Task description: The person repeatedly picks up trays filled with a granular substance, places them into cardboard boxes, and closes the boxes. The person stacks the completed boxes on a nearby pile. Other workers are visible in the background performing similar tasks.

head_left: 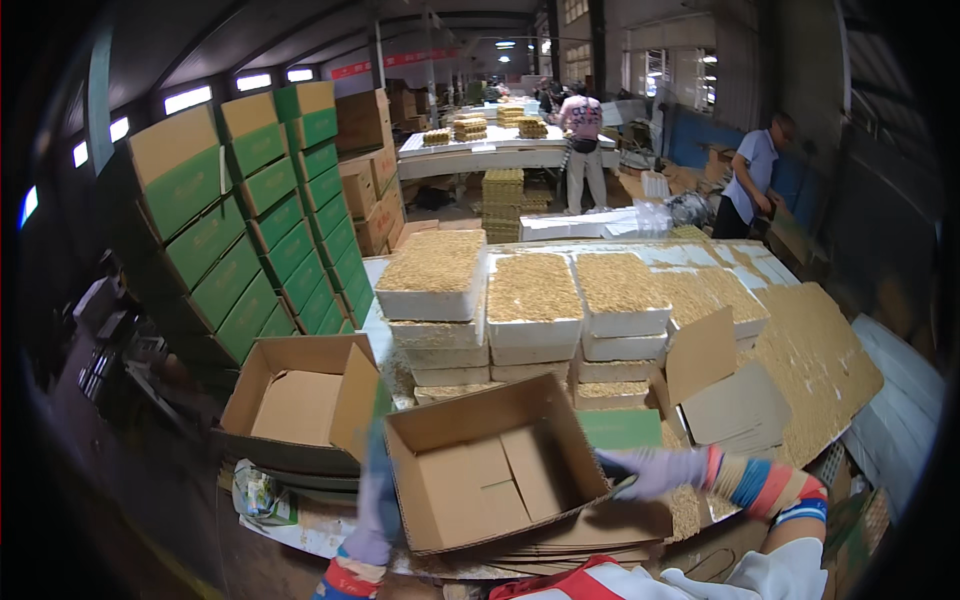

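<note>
An open cardboard box (465,487) is tilted in front of me, its bare inside facing up towards me. My left hand (377,480), gloved and blurred by motion, is at the box's left wall. At the right wall is my right hand (641,472), also gloved, with its fingers on the outside of the cardboard. Both hands hold the box between them. Flattened cardboard pieces (577,540) lie stacked beneath it. To the left stands a second open cardboard box (296,405), with a flap raised on its right side.
White foam boxes (534,330) of tan, grain-like filling stand stacked beyond the held box. More filling (817,367) covers the table's right side. Tall stacks of green-and-tan cartons (195,202) rise at left. Two people (581,127) work farther back, near egg trays (502,195).
</note>
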Available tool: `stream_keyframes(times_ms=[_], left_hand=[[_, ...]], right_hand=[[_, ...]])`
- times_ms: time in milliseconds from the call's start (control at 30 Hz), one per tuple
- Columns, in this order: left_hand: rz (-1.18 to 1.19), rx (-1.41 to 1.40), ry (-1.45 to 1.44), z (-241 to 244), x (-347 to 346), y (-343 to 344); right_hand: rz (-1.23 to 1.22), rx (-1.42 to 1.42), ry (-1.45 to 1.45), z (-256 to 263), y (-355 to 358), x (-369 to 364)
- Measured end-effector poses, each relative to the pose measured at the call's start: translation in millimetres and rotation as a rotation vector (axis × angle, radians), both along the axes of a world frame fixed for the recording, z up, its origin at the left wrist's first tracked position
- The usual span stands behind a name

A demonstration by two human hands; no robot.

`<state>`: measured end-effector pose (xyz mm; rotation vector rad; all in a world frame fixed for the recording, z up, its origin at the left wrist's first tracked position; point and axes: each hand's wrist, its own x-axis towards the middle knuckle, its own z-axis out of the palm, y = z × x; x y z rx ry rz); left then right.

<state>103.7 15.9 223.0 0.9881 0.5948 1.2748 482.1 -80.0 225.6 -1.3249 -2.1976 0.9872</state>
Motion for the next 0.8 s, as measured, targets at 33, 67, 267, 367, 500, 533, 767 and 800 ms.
stream_keyframes(times_ms=[33,67,267,367,500,533,767,800], left_hand=[[0.029,0.099,0.357,7,6,4],[0.033,0.12,0.379,-4,7,11],[0.086,0.048,0.266,-21,17,23],[0.077,0.135,0.353,-35,13,29],[0.028,0.031,0.206,-36,18,29],[0.041,0.041,0.266,-33,15,29],[0.048,0.105,0.296,-25,15,33],[0.056,0.102,0.3,-30,16,34]], right_hand=[[0.058,-0.13,0.016,21,23,16],[-0.074,-0.128,0.059,45,60,15],[-0.584,-0.458,0.295,96,285,-60],[-0.394,-0.291,0.124,81,348,-92],[0.203,0.393,-0.284,14,441,-54],[0.079,0.202,-0.171,9,440,-57],[0.088,0.665,-0.503,42,380,-46],[0.081,0.589,-0.46,45,371,-37]])
